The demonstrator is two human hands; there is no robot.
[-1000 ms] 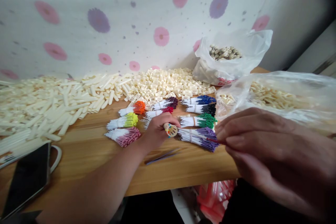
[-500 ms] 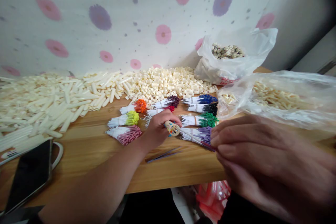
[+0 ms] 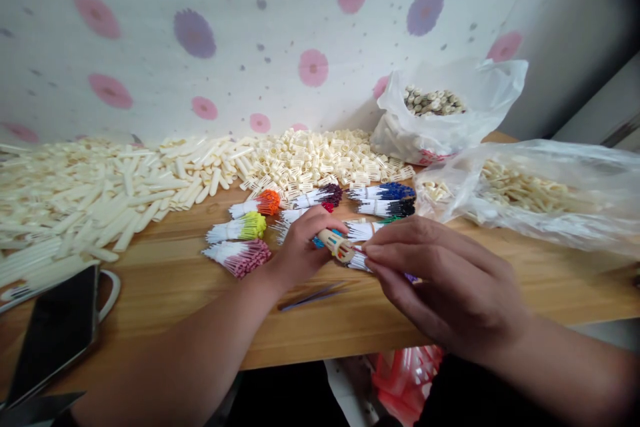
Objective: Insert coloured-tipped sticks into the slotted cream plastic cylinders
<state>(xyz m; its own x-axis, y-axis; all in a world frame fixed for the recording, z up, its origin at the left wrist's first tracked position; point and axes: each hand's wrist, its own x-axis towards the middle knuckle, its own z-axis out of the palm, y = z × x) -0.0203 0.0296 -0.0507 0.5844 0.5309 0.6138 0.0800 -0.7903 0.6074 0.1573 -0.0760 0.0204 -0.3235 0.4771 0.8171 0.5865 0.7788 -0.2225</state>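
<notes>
My left hand (image 3: 303, 243) is closed around a cream slotted plastic tube (image 3: 338, 245), its open end facing right. Bits of blue, red and yellow show in the tube's slots. Just right of that end, my right hand (image 3: 445, 283) pinches a thin pen refill (image 3: 358, 250) between thumb and fingertips; a dark reddish part shows, the rest is hidden. Banded refill bundles lie around both hands: pink (image 3: 240, 257), yellow (image 3: 237, 227), orange (image 3: 256, 203), blue (image 3: 383, 191) and black (image 3: 387, 206). The right hand partly covers the green and purple bundles.
Cream pen barrels (image 3: 125, 200) and short slotted parts (image 3: 320, 157) are heaped along the back. Plastic bags of parts (image 3: 450, 127) stand at right. Tweezers (image 3: 313, 295) lie in front of my left hand. A phone (image 3: 55, 333) rests at the left front.
My right hand has moved left and away from the camera, bringing its fingertips close to the tube's open end. The tube has shifted slightly right and turned in my left hand.
</notes>
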